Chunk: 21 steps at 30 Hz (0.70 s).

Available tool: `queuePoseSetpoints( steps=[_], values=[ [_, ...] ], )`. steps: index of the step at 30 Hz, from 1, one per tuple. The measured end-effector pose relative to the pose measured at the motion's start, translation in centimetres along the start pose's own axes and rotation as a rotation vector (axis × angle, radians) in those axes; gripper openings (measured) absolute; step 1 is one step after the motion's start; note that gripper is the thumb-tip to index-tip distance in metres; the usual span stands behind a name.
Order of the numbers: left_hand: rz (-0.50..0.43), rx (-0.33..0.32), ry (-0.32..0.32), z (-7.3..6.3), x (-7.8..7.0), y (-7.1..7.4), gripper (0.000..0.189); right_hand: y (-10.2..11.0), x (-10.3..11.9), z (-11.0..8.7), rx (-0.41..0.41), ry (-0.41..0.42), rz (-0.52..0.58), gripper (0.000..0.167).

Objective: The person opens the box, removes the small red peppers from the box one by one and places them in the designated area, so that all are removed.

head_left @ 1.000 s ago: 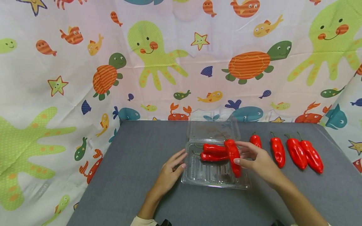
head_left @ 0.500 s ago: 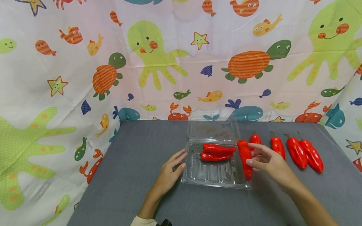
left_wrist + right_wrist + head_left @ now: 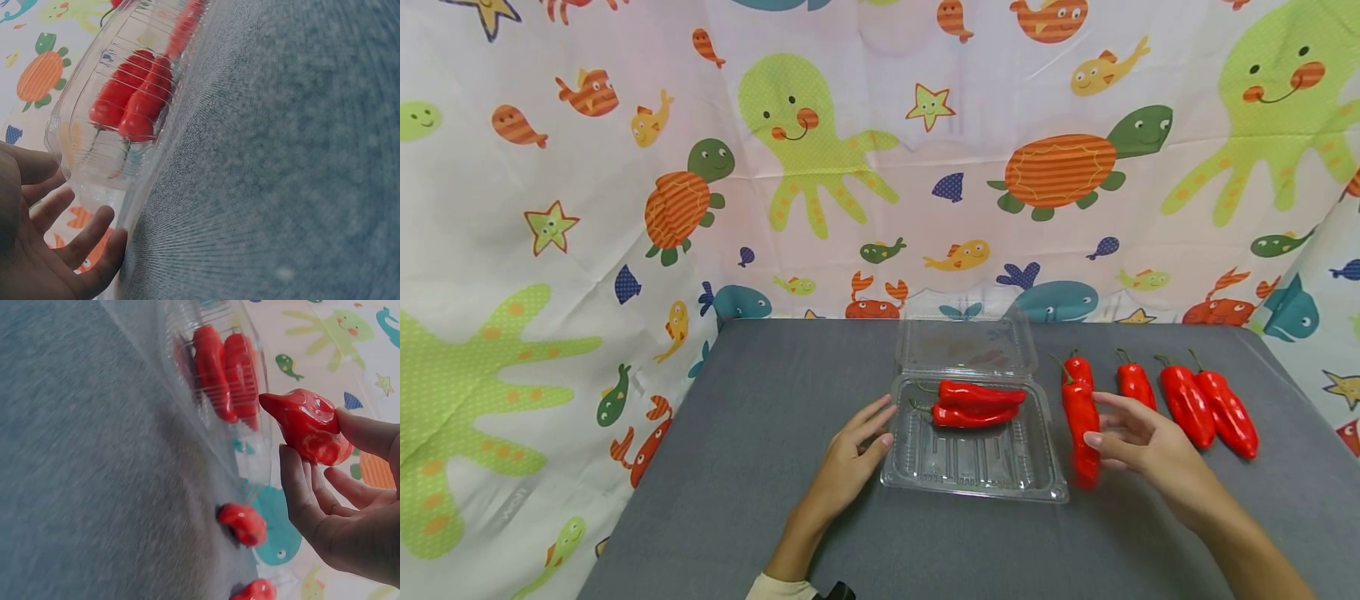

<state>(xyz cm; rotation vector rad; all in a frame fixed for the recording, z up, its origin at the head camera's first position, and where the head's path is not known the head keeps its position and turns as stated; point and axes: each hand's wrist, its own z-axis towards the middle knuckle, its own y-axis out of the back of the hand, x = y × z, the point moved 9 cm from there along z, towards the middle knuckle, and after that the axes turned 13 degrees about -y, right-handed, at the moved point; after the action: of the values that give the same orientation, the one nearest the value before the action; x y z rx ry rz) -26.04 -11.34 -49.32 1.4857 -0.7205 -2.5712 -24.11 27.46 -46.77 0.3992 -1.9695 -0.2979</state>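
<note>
Between the thumb and fingers of my right hand [image 3: 1150, 446] is a red pepper [image 3: 1081, 433], held just right of the clear plastic container. The right wrist view shows the same pepper [image 3: 309, 425] pinched above the table, its tip toward the container. My left hand [image 3: 850, 458] rests at the container's left side, fingers loosely spread; in the left wrist view the fingers [image 3: 94, 240] touch or nearly touch its wall. Inside the container [image 3: 970, 479], two red peppers [image 3: 977, 404] lie side by side near the back, stems to the left.
The container's transparent lid [image 3: 966, 346] stands raised behind it. On the grey tabletop [image 3: 760, 400], more red peppers [image 3: 1183, 408] lie in a row at the right; one [image 3: 1077, 367] is partly behind the held pepper. A curtain [image 3: 850, 167] printed with sea animals hangs behind.
My right hand has carried its pepper rightward, from over the container to beyond its right edge. The two peppers in the container and my left hand have stayed in place.
</note>
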Motion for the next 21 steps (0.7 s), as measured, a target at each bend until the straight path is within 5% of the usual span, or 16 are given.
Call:
queuePoseSetpoints(
  steps=[21],
  values=[
    [0.005, -0.006, -0.01, -0.1, -0.1, 0.0, 0.046, 1.9, -5.2, 0.2, 0.019, -0.193, -0.022, 0.086]
  ],
)
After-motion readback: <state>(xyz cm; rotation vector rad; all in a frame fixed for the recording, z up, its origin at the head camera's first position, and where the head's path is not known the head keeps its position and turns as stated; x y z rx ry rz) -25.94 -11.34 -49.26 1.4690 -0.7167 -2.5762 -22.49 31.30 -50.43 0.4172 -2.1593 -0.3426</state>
